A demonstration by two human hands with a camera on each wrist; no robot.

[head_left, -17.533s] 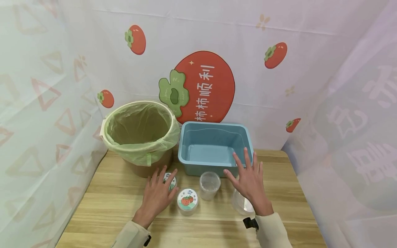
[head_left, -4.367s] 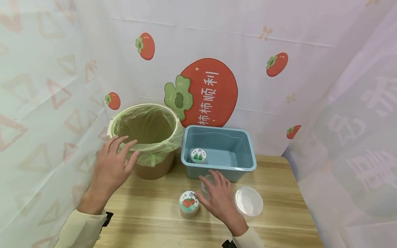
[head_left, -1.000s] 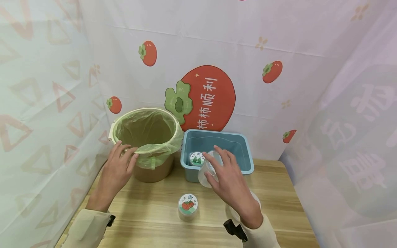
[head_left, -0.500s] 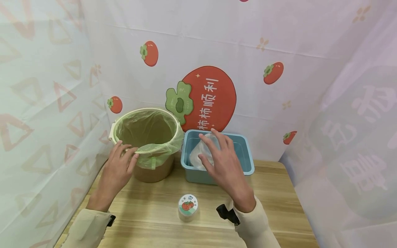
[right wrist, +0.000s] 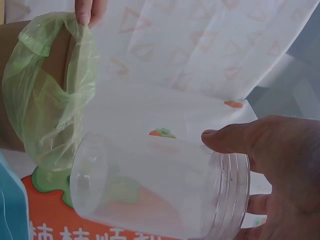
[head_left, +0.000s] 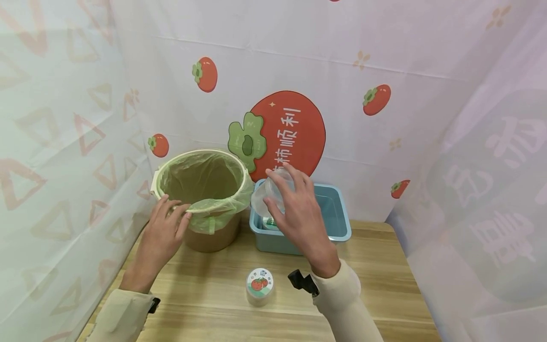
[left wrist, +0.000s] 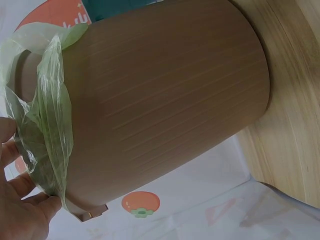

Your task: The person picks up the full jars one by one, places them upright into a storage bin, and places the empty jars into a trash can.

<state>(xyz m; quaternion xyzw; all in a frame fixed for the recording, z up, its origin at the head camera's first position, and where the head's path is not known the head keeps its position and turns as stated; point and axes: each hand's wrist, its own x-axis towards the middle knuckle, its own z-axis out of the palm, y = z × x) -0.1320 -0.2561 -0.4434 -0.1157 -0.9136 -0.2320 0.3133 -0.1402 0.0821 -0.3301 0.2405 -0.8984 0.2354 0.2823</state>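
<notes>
My right hand [head_left: 303, 213] holds a clear plastic jar [head_left: 261, 202] by its threaded mouth end, thumb on one side and fingers on the other. The jar lies tilted above the left end of the blue basin [head_left: 278, 244], its base toward the trash can [head_left: 213, 237]. The right wrist view shows this clear jar [right wrist: 145, 185] with nothing visible inside. My left hand [head_left: 158, 237] grips the front left of the trash can's rim, over the green liner [left wrist: 52, 110]. Inside the basin, a jar with a green-patterned lid [head_left: 269, 223] is partly hidden under the clear one.
A jar with a tomato-printed lid [head_left: 259, 285] stands on the wooden table [head_left: 213, 304] in front of the basin. A printed cloth [head_left: 350, 142] hangs behind and at both sides. My right forearm covers part of the table's right side.
Earlier my right hand lifted the clear jar off the table; over the last second it has carried it up over the basin and leftward toward the trash can. My left hand stays at the rim.
</notes>
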